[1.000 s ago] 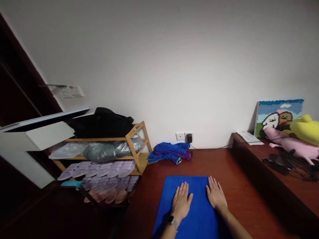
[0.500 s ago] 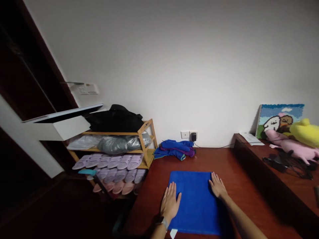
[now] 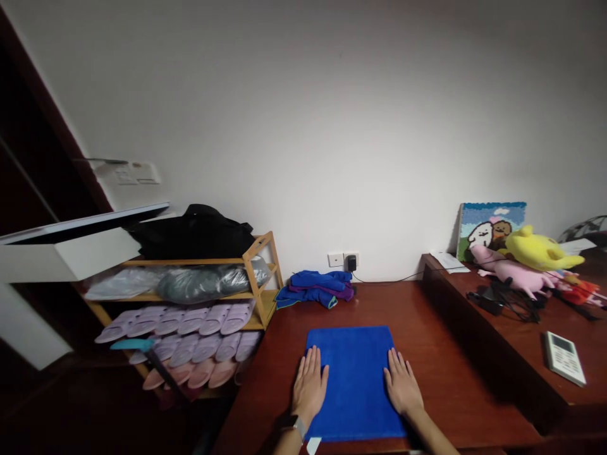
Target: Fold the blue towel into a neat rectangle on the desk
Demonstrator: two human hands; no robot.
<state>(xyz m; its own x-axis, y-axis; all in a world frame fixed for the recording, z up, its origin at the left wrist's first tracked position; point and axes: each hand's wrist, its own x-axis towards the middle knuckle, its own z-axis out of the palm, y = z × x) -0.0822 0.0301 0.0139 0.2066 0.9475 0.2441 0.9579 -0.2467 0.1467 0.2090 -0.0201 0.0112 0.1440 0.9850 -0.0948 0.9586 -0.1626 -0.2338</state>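
Note:
A blue towel (image 3: 353, 373) lies flat and folded into a rectangle on the dark red wooden table (image 3: 441, 354). My left hand (image 3: 309, 387) rests flat on the towel's left edge, fingers stretched out. My right hand (image 3: 403, 387) lies flat on its right edge, fingers spread too. A watch is on my left wrist. Neither hand holds anything.
A pile of blue and purple cloths (image 3: 317, 288) lies at the table's back by a wall socket. A wooden rack (image 3: 256, 284) with several slippers stands left. A raised ledge (image 3: 521, 335) on the right carries plush toys (image 3: 526, 259), cables and a remote (image 3: 563, 357).
My hands have slid apart from the towel's middle to its left and right edges and come nearer to me. The view has shifted, showing more of the right ledge.

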